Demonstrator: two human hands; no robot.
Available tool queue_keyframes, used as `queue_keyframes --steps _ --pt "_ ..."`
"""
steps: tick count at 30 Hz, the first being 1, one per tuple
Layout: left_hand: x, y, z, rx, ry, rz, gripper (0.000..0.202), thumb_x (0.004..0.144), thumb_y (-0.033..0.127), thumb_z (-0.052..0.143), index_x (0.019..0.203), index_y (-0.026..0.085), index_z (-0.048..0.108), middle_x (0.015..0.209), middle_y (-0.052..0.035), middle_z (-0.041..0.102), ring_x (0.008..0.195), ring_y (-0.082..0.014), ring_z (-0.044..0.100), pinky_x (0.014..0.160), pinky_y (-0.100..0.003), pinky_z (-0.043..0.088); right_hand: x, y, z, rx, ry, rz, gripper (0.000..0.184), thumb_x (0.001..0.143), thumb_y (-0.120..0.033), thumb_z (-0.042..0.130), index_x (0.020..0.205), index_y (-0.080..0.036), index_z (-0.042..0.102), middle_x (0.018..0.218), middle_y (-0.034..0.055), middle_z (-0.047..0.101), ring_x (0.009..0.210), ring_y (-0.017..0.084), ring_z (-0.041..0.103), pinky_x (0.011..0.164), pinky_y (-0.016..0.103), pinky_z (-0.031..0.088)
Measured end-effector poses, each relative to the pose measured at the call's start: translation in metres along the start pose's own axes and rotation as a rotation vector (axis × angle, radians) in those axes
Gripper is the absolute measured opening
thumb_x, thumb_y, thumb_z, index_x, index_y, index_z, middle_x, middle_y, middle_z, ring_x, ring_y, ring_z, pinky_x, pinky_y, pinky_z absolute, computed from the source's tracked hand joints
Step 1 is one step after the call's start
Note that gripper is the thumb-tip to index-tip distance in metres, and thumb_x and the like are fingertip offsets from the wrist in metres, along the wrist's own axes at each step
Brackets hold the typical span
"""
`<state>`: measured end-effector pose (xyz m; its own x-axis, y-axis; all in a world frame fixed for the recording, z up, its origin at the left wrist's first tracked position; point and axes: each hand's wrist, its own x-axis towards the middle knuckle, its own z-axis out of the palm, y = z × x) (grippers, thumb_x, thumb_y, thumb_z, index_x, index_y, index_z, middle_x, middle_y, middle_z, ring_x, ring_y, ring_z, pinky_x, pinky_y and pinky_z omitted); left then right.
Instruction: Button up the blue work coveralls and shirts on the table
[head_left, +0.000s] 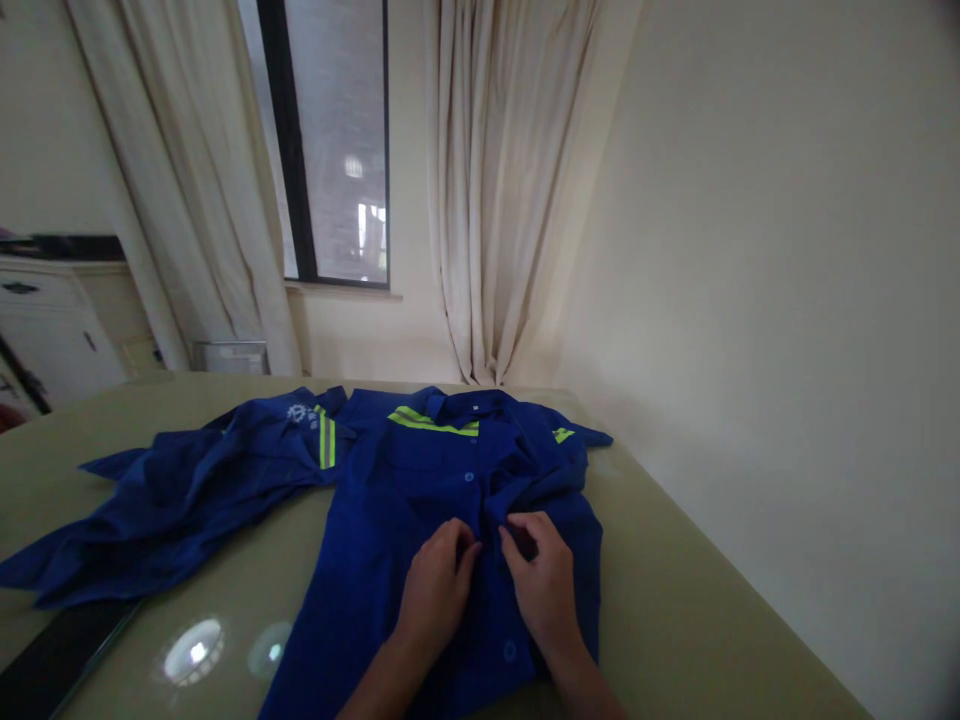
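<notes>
A blue work shirt with yellow-green reflective stripes lies front up on the table, collar at the far end. At its front opening my left hand pinches the cloth edge between thumb and fingers. Just to the right, my right hand has its thumb and forefinger curled in a pinch on the other side of the opening. Buttons show along the front, above and below my hands. What sits exactly between the fingertips is too small to make out. The shirt's cloth is bunched up above my right hand.
A second blue garment with a white emblem lies crumpled on the left. The greenish table meets a wall on the right. A dark flat object lies at the near left. Curtains and a window stand behind.
</notes>
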<state>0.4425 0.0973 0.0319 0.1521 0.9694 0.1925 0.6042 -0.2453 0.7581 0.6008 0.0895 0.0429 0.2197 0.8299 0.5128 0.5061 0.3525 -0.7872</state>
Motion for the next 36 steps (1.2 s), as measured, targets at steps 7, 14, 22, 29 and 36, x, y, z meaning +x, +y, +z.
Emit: queue_keyframes --steps 7,14,22,29,36 --pt "-0.005 0.008 -0.003 -0.080 0.086 0.142 0.026 0.099 0.024 0.043 0.117 0.025 0.061 0.103 -0.0041 0.065 0.090 -0.0205 0.064 0.083 -0.034 0.048 0.002 -0.002 0.001 0.190 -0.072 0.173 0.031 0.088 -0.047 0.069 0.101 -0.019 0.077 0.094 0.0087 0.077 0.086 0.025 0.072 0.078 0.034 0.057" --pt "-0.005 0.015 -0.005 -0.104 0.036 0.143 0.027 0.097 0.022 0.043 0.101 0.023 0.069 0.094 -0.0041 0.064 0.081 -0.0184 0.063 0.076 -0.031 0.047 0.005 0.003 0.004 0.366 -0.114 0.320 0.043 0.082 -0.057 0.073 0.097 -0.017 0.078 0.094 0.0100 0.078 0.085 0.026 0.070 0.077 0.035 0.056" --pt "0.001 0.010 -0.004 -0.272 0.044 0.086 0.019 0.094 0.030 0.054 0.093 0.022 0.071 0.088 -0.0030 0.072 0.079 -0.0188 0.067 0.073 -0.030 0.049 0.005 -0.005 0.006 0.521 -0.149 0.428 0.040 0.076 -0.056 0.079 0.087 -0.018 0.077 0.083 0.0054 0.075 0.082 0.023 0.068 0.074 0.031 0.053" --pt "0.000 0.009 -0.006 -0.341 0.047 0.019 0.017 0.090 0.030 0.058 0.095 0.023 0.073 0.092 -0.0030 0.077 0.086 -0.0206 0.071 0.080 -0.030 0.054 0.003 -0.003 0.008 0.565 -0.161 0.480 0.039 0.075 -0.052 0.081 0.092 -0.018 0.079 0.084 0.0049 0.075 0.078 0.022 0.067 0.070 0.030 0.052" --pt "0.004 0.009 -0.007 -0.449 0.023 -0.030 0.030 0.091 0.041 0.059 0.100 0.019 0.077 0.098 -0.0068 0.079 0.090 -0.0236 0.073 0.082 -0.032 0.056 0.001 -0.002 0.012 0.470 -0.124 0.312 0.033 0.074 -0.043 0.081 0.092 -0.018 0.070 0.082 0.0053 0.073 0.077 0.022 0.068 0.071 0.031 0.054"
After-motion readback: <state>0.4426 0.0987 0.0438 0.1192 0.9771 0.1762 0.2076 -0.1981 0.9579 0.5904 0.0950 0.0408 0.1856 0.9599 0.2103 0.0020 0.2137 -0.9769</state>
